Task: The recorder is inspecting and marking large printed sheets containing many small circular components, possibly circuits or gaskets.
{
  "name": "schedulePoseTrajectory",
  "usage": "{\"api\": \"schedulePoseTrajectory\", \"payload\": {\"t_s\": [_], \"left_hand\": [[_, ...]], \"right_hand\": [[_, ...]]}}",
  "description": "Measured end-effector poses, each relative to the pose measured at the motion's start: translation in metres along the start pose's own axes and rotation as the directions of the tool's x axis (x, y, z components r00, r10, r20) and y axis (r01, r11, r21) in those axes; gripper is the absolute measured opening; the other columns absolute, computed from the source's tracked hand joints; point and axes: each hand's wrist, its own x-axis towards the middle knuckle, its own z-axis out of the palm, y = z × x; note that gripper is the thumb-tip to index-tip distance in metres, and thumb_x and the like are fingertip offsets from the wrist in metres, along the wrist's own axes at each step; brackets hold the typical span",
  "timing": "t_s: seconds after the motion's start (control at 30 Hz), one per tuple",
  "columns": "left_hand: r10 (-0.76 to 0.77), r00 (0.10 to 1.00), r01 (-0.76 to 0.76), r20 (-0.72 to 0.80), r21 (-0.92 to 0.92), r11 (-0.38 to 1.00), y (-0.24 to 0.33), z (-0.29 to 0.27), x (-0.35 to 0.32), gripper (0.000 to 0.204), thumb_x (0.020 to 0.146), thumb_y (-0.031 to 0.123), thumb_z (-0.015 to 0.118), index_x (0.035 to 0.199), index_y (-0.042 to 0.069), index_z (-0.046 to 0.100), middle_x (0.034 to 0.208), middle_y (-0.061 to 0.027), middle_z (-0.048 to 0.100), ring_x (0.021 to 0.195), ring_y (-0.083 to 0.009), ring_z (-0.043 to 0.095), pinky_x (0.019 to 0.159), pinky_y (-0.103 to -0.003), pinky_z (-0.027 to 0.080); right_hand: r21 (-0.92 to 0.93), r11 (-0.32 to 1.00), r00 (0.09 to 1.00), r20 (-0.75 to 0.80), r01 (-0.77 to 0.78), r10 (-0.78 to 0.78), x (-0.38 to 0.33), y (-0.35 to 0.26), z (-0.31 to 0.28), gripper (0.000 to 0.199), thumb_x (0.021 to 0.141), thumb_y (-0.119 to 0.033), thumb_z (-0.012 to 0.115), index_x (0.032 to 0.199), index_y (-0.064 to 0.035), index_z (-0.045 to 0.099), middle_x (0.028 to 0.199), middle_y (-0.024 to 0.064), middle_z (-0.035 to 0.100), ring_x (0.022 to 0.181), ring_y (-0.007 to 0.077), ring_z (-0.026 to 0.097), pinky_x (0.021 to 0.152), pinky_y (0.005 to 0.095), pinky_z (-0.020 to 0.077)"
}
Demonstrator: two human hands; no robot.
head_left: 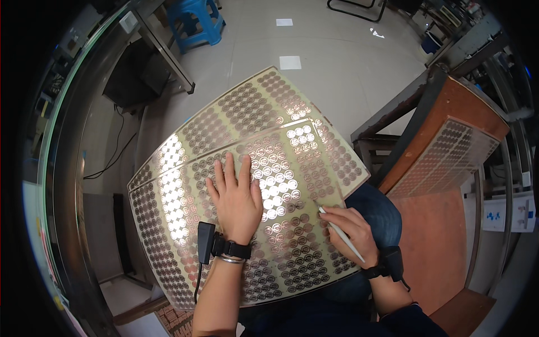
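A large pale-green sheet [247,292] covered with rows of shiny round copper-coloured discs lies across my lap. Beneath its far part a second sheet of the same kind [210,126] sticks out. My left hand [238,205] rests flat on the upper sheet near its middle, fingers spread. In my right hand [355,233] is a slim white pen-like tool [345,241], held in a pinch with its upper end angled toward the sheet's right part. Whether its tip touches the surface is too small to tell. Each wrist wears a black strapped device.
To the right, another disc-patterned sheet [449,157] leans on a brown board [466,106]. A blue plastic stool [196,22] stands at the far left on the tiled floor. Metal-framed benches run along both sides, and black cables [115,160] hang at left.
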Motion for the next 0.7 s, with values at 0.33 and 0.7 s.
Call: {"api": "schedulePoseTrajectory", "payload": {"t_s": [0.33, 0.7], "left_hand": [[0.004, 1.0, -0.004, 0.0, 0.007, 1.0, 0.0, 0.0, -0.001, 0.049, 0.095, 0.023, 0.048, 0.144, 0.018, 0.042, 0.152, -0.0144, 0.033, 0.141, -0.0368, 0.027, 0.116, -0.056, 0.013], [0.006, 1.0, -0.006, 0.005, 0.01, 1.0, 0.0, 0.0, -0.001, 0.048, 0.096, 0.023, 0.046, 0.144, 0.018, 0.042, 0.152, -0.0147, 0.033, 0.142, -0.0372, 0.025, 0.116, -0.056, 0.012]], "right_hand": [[0.027, 1.0, 1.0, 0.029, 0.001, -0.002, 0.005, -0.002, -0.006, 0.037, 0.069, 0.007, 0.07, 0.104, -0.0025, 0.07, 0.108, 0.0117, 0.068, 0.085, 0.0264, 0.065, 0.075, 0.0326, 0.0533], [-0.014, 0.998, 0.996, 0.068, 0.065, -0.064, -0.001, 0.008, -0.003, 0.041, 0.069, 0.006, 0.071, 0.109, -0.0033, 0.069, 0.115, 0.0105, 0.065, 0.087, 0.0258, 0.064, 0.076, 0.0335, 0.0523]]}}
